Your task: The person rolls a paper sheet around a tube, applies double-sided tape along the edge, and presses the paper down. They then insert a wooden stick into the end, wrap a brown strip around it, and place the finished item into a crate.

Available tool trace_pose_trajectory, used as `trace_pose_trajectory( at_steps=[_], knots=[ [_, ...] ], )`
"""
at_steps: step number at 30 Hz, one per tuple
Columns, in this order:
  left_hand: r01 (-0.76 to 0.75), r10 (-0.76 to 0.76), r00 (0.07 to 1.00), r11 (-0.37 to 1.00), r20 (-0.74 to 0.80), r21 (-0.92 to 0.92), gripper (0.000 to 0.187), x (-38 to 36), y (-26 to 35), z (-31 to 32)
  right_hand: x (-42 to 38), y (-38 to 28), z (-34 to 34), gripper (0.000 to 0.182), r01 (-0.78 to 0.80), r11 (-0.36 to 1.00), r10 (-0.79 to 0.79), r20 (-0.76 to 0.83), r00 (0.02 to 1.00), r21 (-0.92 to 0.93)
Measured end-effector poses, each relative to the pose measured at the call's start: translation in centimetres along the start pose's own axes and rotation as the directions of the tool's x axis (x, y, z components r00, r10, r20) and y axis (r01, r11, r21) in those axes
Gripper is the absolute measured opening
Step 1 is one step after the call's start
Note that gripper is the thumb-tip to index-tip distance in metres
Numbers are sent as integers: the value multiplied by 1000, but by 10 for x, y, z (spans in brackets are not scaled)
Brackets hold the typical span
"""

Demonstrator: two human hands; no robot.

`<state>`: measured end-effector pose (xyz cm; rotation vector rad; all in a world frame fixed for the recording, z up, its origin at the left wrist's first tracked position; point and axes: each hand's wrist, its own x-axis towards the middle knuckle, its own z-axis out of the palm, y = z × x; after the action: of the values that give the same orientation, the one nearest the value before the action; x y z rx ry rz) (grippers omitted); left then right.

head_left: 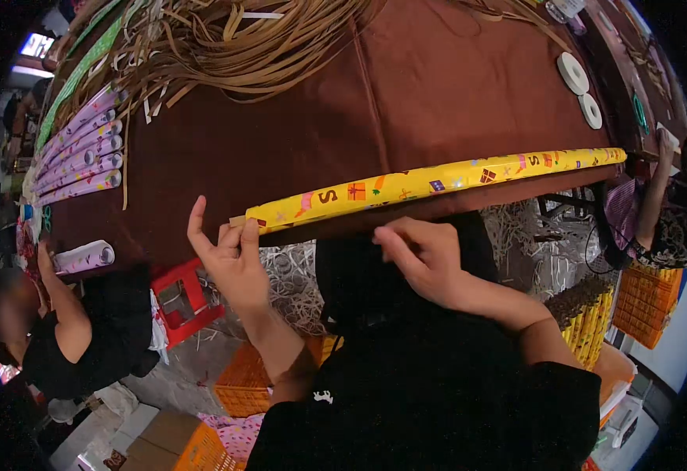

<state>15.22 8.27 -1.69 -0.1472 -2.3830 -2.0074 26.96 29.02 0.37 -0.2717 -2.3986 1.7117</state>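
A long roll of yellow printed wrapping paper (pixel 406 184) lies slantwise along the near edge of the table. At its left end a short piece of brown strip (pixel 237 221) sticks out. My left hand (pixel 233 263) is at that end, thumb and a finger pinched at the brown strip and touching the roll's corner, with one finger stretched up and away. Below the middle of the roll, apart from it, is my right hand (pixel 426 259), its fingers curled together. What those fingers hold, if anything, is hidden.
Brown strips (pixel 265 47) are heaped at the back. Purple rolls (pixel 84 157) are stacked on the left, and white tape rolls (pixel 573 74) lie at the right. People sit at both sides. A red stool (pixel 190 294) and orange crates (pixel 241 385) stand below the table.
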Motion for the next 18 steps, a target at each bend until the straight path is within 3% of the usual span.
trace_pose_trajectory(
  at_steps=[1, 2, 4, 8, 13, 18],
  knots=[
    [-27, 27, 1000, 1000, 3, -8, 16, -3, -6, -3, 6, -2, 3, 26, -169, 984, 163, 107, 981, 53],
    [-26, 26, 1000, 1000, 6, -9, 16, -4, -5, -2, 11, -3, 5, 26, -171, 984, 165, 104, 981, 51],
    [-26, 27, 1000, 998, -7, 49, 15, -6, -3, -1, 19, -3, 8, 37, -512, 828, 462, 242, 853, 226],
    [-19, 19, 1000, 997, -4, 68, 14, -7, 0, 0, 27, -4, 15, 44, -590, 765, 529, 272, 804, 258],
    [-66, 68, 998, 992, -13, 106, 17, -7, -4, -2, 22, 2, 29, 45, -540, 726, 502, 208, 839, 425],
    [-67, 68, 997, 997, -27, 34, 19, -7, -13, 1, 20, 10, 29, 43, -493, 765, 448, 207, 870, 415]
  ],
)
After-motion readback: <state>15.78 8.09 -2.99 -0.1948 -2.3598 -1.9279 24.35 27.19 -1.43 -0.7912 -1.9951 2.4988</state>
